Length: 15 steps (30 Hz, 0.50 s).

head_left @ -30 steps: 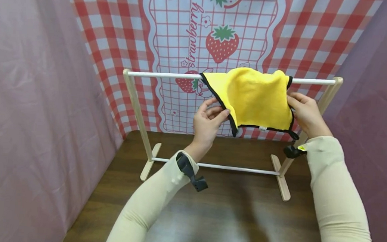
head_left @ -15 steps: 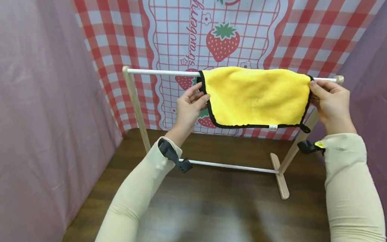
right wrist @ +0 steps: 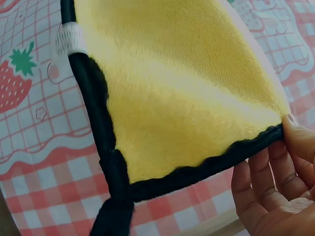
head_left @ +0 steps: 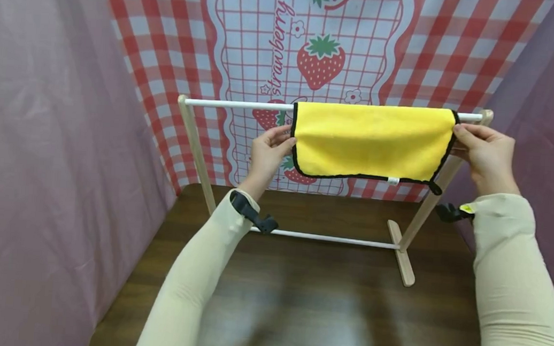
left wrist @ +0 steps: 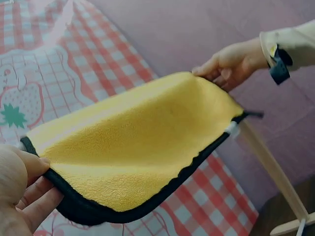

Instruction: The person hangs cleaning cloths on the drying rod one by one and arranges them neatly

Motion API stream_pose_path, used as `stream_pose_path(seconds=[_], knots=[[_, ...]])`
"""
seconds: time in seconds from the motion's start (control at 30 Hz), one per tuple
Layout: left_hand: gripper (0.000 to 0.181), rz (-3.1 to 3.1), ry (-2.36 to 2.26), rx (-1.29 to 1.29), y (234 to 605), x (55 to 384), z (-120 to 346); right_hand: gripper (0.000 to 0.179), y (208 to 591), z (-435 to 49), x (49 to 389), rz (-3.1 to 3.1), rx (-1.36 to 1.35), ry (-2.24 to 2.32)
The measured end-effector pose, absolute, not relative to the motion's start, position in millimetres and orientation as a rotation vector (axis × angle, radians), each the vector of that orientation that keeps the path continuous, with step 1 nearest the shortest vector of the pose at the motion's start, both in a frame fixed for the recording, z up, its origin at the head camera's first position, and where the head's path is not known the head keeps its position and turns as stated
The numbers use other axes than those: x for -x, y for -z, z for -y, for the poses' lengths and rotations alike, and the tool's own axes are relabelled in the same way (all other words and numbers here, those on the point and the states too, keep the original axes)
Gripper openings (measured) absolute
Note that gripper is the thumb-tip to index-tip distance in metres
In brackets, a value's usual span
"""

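A yellow towel (head_left: 371,142) with black edging hangs over the white top bar (head_left: 238,105) of a wooden rack, spread flat with its upper fold along the bar. My left hand (head_left: 267,153) pinches its left edge between thumb and fingers, a little below the bar. At the opposite edge my right hand (head_left: 490,156) pinches the black border just under the bar. In the right wrist view, a white tag (right wrist: 71,38) and a black corner loop (right wrist: 113,216) show on the towel (right wrist: 182,98). The towel's back layer is mostly hidden.
The rack's wooden right leg (head_left: 421,215) and foot (head_left: 402,259) stand on a brown table (head_left: 325,305). A lower white bar (head_left: 335,238) joins the legs. Behind hangs a red checked strawberry cloth (head_left: 170,42), with pinkish curtains (head_left: 53,125) at both sides.
The towel has gone from bunched to spread wide and smooth along the bar. My right hand has moved right and my left hand left, each keeping an edge pinched.
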<state>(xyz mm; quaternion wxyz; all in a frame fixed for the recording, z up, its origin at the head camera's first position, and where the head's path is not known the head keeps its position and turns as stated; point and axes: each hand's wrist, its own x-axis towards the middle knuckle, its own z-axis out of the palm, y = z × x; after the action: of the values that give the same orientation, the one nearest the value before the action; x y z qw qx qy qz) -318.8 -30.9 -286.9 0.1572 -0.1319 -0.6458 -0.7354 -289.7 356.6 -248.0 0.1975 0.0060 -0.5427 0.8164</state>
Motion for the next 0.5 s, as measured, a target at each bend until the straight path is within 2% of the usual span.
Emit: stream_pose_path(seconds=[0.2,0.5], knots=[[0.027,1.842,2.088,0.338,295.8,325.2,26.0,0.005,254.0,-359.3,292.9,1.587,0.006,-2.263],[0.029,1.902,2.027,0.285,298.7,328.8,21.5,0.006,256.7,-360.4,296.0,1.656,-0.013,-2.241]])
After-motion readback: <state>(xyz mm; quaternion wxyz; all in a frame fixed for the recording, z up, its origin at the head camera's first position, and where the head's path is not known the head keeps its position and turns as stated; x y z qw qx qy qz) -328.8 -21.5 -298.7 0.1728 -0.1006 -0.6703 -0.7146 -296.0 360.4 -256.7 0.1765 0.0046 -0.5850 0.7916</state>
